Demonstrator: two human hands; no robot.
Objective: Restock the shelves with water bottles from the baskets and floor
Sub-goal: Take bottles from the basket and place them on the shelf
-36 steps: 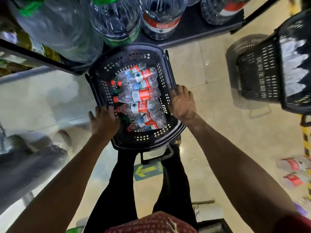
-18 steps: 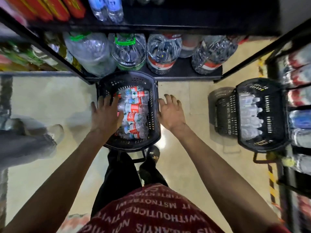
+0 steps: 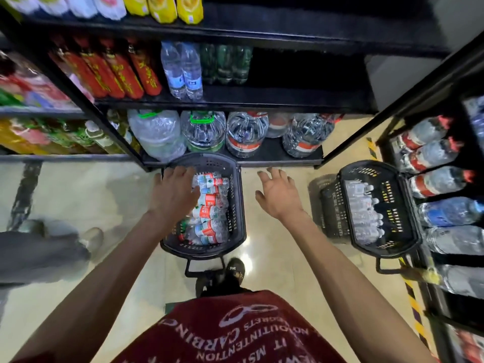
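Note:
A black basket [image 3: 237, 205] stands on the floor before the shelf, filled with several small red-labelled water bottles [image 3: 209, 200]. My left hand [image 3: 174, 195] hovers over the basket's left side, fingers spread and holding nothing. My right hand [image 3: 277, 195] is open above the floor just right of the basket, also holding nothing. A second black basket [image 3: 403, 205] with several clear water bottles [image 3: 362, 205] stands to the right. Two blue-labelled water bottles [image 3: 183, 72] stand on the middle shelf [image 3: 288, 98], whose right part is bare.
Large water jugs [image 3: 246, 132] fill the bottom shelf. Red bottles [image 3: 115, 72] stand left on the middle shelf. A rack at the right holds big bottles [image 3: 440, 182] lying on their sides. Another person's legs [image 3: 47, 247] stand at the left. My foot [image 3: 234, 271] is behind the basket.
Both hands let go of the basket rim and lifted away, fingers straightening. My view rose, showing higher shelves. The basket stays on the floor.

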